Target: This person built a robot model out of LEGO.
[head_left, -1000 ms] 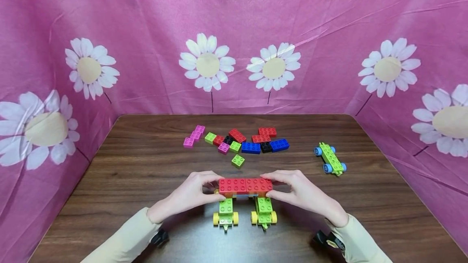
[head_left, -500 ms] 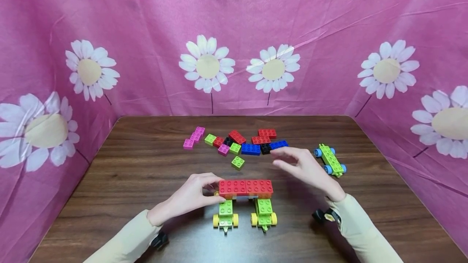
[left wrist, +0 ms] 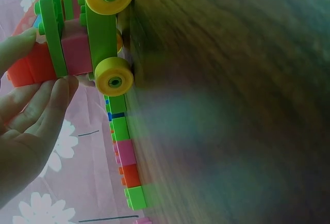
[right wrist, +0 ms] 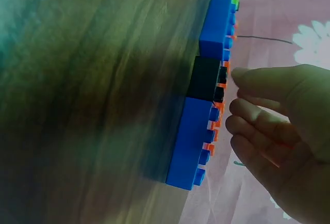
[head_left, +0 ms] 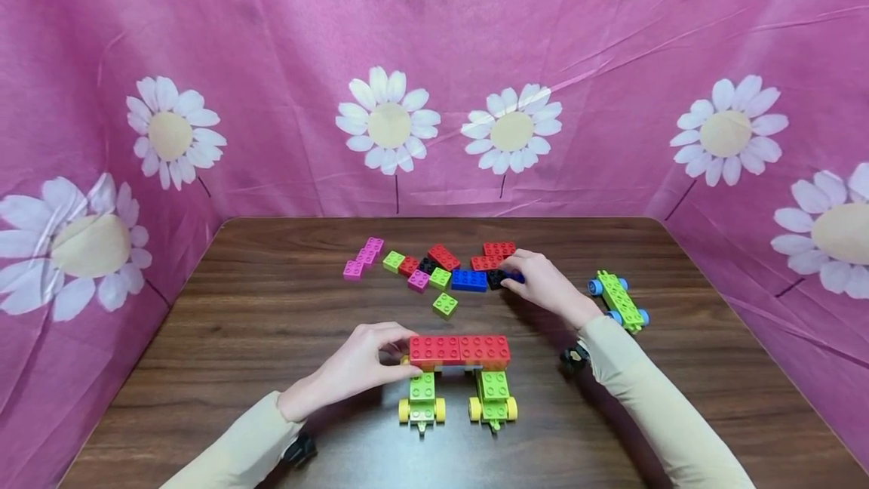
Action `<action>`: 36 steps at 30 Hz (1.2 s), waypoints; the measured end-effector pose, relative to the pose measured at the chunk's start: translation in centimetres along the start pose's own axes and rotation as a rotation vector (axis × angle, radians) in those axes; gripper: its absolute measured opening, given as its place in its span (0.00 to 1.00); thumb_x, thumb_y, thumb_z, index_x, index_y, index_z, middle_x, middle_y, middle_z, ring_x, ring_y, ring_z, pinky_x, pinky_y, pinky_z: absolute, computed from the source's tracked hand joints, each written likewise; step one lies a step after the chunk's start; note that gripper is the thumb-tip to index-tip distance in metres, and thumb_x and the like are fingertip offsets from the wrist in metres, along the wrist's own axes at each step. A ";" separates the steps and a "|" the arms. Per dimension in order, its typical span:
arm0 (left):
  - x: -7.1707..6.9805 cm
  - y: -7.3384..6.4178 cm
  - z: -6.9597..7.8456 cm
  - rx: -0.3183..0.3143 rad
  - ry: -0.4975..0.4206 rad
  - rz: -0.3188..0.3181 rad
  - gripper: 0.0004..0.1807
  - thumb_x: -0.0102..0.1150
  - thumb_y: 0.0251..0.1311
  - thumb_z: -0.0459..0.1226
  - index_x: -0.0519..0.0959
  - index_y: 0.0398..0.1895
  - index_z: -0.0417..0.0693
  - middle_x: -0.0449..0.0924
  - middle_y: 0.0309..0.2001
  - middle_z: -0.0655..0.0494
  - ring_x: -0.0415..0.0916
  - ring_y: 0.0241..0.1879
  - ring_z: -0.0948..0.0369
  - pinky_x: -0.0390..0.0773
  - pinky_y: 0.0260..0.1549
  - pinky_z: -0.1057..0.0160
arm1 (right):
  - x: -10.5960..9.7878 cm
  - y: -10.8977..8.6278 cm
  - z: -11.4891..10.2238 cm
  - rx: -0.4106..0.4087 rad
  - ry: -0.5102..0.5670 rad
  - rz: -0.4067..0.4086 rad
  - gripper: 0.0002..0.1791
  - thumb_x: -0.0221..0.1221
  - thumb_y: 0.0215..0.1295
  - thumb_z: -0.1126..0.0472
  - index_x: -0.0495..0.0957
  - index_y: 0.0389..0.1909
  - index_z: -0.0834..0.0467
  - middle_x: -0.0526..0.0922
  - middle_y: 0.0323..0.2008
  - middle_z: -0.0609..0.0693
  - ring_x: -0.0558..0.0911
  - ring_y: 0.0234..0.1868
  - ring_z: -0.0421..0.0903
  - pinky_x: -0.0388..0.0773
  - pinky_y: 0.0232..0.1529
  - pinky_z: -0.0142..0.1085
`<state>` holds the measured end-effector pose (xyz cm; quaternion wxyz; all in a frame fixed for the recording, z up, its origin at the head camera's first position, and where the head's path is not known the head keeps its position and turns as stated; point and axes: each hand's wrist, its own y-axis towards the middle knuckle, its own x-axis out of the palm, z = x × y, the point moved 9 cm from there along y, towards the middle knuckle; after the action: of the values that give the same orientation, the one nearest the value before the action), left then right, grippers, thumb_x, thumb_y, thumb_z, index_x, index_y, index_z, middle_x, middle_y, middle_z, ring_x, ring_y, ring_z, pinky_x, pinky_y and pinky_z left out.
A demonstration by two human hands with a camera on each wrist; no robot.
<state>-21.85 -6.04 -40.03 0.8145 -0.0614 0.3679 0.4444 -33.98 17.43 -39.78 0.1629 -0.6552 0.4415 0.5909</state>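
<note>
My left hand [head_left: 361, 359] holds the left end of a red eight-stud toy brick [head_left: 434, 349], with a second red brick [head_left: 485, 349] lined up at its right. These top a structure on two lime-green wheeled bases with yellow wheels [head_left: 405, 410]. In the left wrist view, a pink brick [left wrist: 76, 47] sits between green pieces of it. My right hand [head_left: 541, 284] hovers over the loose bricks with bent fingers and nothing between them. In the right wrist view its fingertips are just above a small black brick [right wrist: 203, 78] and a blue brick [right wrist: 188, 141].
Further loose bricks lie across the back: pink [head_left: 369, 251], lime green [head_left: 445, 305], red [head_left: 498, 249] and another blue one [head_left: 469, 280]. A green wheeled base with blue wheels [head_left: 619, 300] stands at the right. Flowered pink cloth [head_left: 285, 96] surrounds the table [head_left: 237, 308].
My right hand has let go of the red bricks' right end and moved away, over the black and blue bricks. My left hand keeps its hold on the left end.
</note>
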 end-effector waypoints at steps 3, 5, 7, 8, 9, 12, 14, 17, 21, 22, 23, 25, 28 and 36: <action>0.0 0.1 0.1 0.010 -0.005 0.000 0.18 0.72 0.55 0.41 0.83 0.48 0.46 0.86 0.39 0.56 0.84 0.37 0.60 0.84 0.39 0.70 | 0.2 0.1 -0.2 -0.020 -0.051 -0.015 0.11 0.70 0.56 0.65 0.85 0.40 0.64 0.84 0.37 0.55 0.84 0.40 0.51 0.82 0.46 0.47; 0.0 0.1 0.2 0.010 -0.010 -0.002 0.18 0.72 0.55 0.41 0.83 0.48 0.46 0.86 0.39 0.56 0.84 0.37 0.61 0.84 0.39 0.69 | 0.4 0.0 -0.4 -0.028 -0.079 -0.024 0.10 0.70 0.55 0.66 0.85 0.39 0.63 0.83 0.37 0.55 0.83 0.40 0.51 0.82 0.45 0.47; 0.0 0.2 0.2 0.008 -0.012 -0.004 0.18 0.72 0.55 0.41 0.83 0.49 0.46 0.86 0.39 0.57 0.84 0.37 0.61 0.84 0.39 0.69 | 0.5 -0.3 -0.6 -0.035 -0.098 -0.029 0.10 0.70 0.55 0.66 0.85 0.38 0.63 0.82 0.36 0.54 0.83 0.40 0.51 0.82 0.45 0.47; 0.0 0.2 0.2 0.007 -0.013 -0.005 0.18 0.72 0.55 0.41 0.83 0.49 0.46 0.86 0.39 0.57 0.84 0.37 0.61 0.84 0.39 0.69 | 0.6 -0.4 -0.7 -0.037 -0.101 -0.030 0.10 0.70 0.55 0.66 0.85 0.38 0.62 0.82 0.36 0.54 0.83 0.41 0.51 0.82 0.46 0.46; 0.1 0.2 0.2 0.007 -0.011 -0.006 0.18 0.72 0.55 0.41 0.83 0.49 0.46 0.86 0.39 0.57 0.84 0.38 0.61 0.84 0.39 0.69 | 0.5 -0.6 -0.9 -0.040 -0.102 -0.030 0.09 0.70 0.54 0.67 0.85 0.38 0.62 0.82 0.36 0.53 0.83 0.41 0.51 0.82 0.45 0.46; 0.1 0.2 0.1 0.005 -0.007 -0.007 0.18 0.72 0.55 0.41 0.83 0.49 0.46 0.86 0.39 0.57 0.84 0.38 0.62 0.84 0.39 0.69 | 0.5 -1.3 -1.5 -0.056 -0.093 -0.026 0.08 0.71 0.53 0.67 0.84 0.35 0.60 0.82 0.35 0.52 0.83 0.39 0.49 0.82 0.43 0.44; 0.1 0.2 0.1 0.003 -0.008 -0.007 0.18 0.72 0.55 0.41 0.83 0.49 0.46 0.86 0.40 0.57 0.84 0.38 0.62 0.84 0.39 0.69 | 0.4 -1.8 -1.9 -0.066 -0.085 -0.025 0.08 0.72 0.52 0.66 0.83 0.32 0.59 0.81 0.33 0.50 0.82 0.36 0.47 0.82 0.40 0.43; 0.1 0.1 0.0 0.002 -0.015 -0.005 0.18 0.72 0.55 0.41 0.83 0.49 0.47 0.86 0.40 0.57 0.84 0.38 0.61 0.84 0.40 0.69 | 0.4 -2.7 -2.4 -0.060 -0.086 -0.034 0.08 0.73 0.52 0.63 0.81 0.29 0.56 0.79 0.30 0.47 0.79 0.33 0.42 0.80 0.35 0.39; -0.1 0.1 -0.1 0.013 -0.018 0.011 0.18 0.72 0.55 0.40 0.83 0.49 0.47 0.87 0.40 0.57 0.84 0.38 0.60 0.84 0.40 0.69 | 0.4 -3.5 -2.9 -0.043 -0.101 -0.043 0.10 0.74 0.51 0.60 0.80 0.28 0.54 0.78 0.32 0.47 0.76 0.34 0.42 0.78 0.35 0.38; -0.1 0.1 -0.1 0.014 -0.018 0.016 0.18 0.72 0.55 0.40 0.84 0.49 0.47 0.87 0.40 0.57 0.84 0.38 0.60 0.84 0.40 0.69 | 0.3 -3.7 -3.1 -0.043 -0.103 -0.044 0.11 0.75 0.51 0.60 0.80 0.27 0.54 0.78 0.34 0.48 0.77 0.35 0.42 0.79 0.36 0.39; -0.2 0.1 -0.1 0.016 -0.017 0.021 0.18 0.72 0.55 0.40 0.84 0.49 0.48 0.87 0.40 0.57 0.84 0.38 0.61 0.84 0.40 0.68 | 0.3 -3.8 -3.2 -0.045 -0.104 -0.044 0.11 0.75 0.50 0.60 0.80 0.27 0.54 0.79 0.35 0.48 0.78 0.37 0.43 0.80 0.38 0.39; -0.3 0.1 -0.2 0.017 -0.013 0.027 0.17 0.72 0.55 0.40 0.84 0.48 0.48 0.87 0.40 0.58 0.84 0.38 0.61 0.84 0.41 0.68 | 0.4 -4.0 -3.4 -0.047 -0.093 -0.057 0.12 0.75 0.50 0.60 0.79 0.27 0.55 0.80 0.36 0.49 0.79 0.37 0.44 0.81 0.38 0.40; -0.3 0.2 -0.2 0.011 -0.012 0.028 0.17 0.72 0.55 0.40 0.84 0.48 0.49 0.87 0.40 0.58 0.84 0.38 0.62 0.84 0.41 0.68 | 0.5 -4.3 -3.6 -0.039 -0.061 -0.086 0.12 0.74 0.52 0.61 0.78 0.28 0.55 0.81 0.34 0.47 0.79 0.35 0.42 0.80 0.36 0.38; -0.4 0.3 -0.2 0.011 -0.019 0.031 0.17 0.72 0.55 0.40 0.84 0.48 0.47 0.87 0.40 0.56 0.85 0.38 0.56 0.84 0.40 0.68 | 0.7 -4.9 -3.6 -0.009 -0.012 -0.124 0.12 0.72 0.54 0.62 0.76 0.31 0.55 0.81 0.31 0.45 0.78 0.32 0.40 0.77 0.33 0.35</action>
<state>-22.36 -6.25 -39.84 0.8112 -0.0469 0.3637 0.4556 -27.95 17.23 -41.05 0.1989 -0.6786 0.3965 0.5854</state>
